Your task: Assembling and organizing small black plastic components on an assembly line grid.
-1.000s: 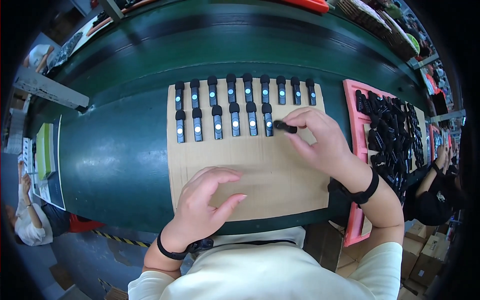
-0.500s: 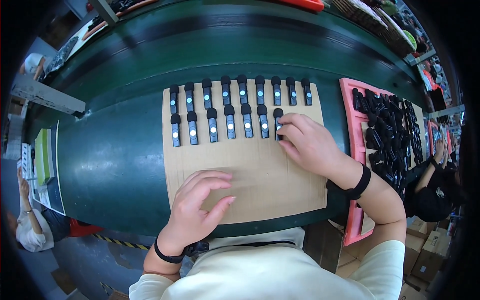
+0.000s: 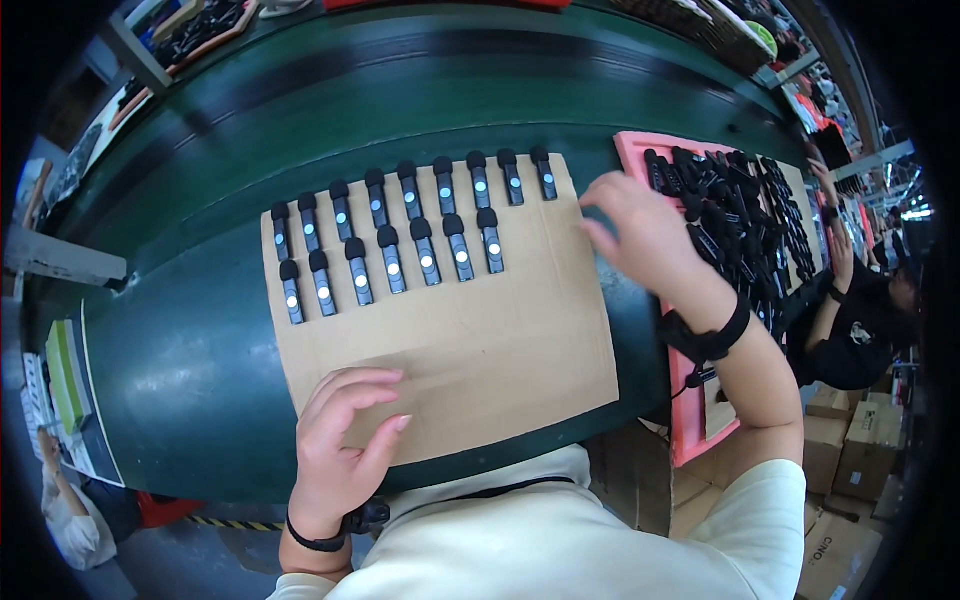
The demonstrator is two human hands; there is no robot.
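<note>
Two rows of small black clip-on microphones (image 3: 426,252), each with a foam tip and a pale round dot, lie on a brown cardboard sheet (image 3: 500,350). My right hand (image 3: 645,235) is over the green table, between the cardboard's right edge and a pink tray (image 3: 682,415). Its thumb and fingers are apart, with nothing seen between them. Heaped in that tray are many more black microphones (image 3: 735,225). Low over the near left part of the cardboard, my left hand (image 3: 345,435) hovers with curved fingers spread from the thumb, holding nothing.
A metal post (image 3: 60,262) rises at the table's left side, near a green box (image 3: 66,375). Beyond the tray, a person in a dark top (image 3: 850,335) works at the right. Cardboard cartons (image 3: 865,450) stand on the floor at lower right.
My right hand has let go of the last microphone in the near row and moved right, toward the pink tray. The view has turned; my left hand keeps its pose.
</note>
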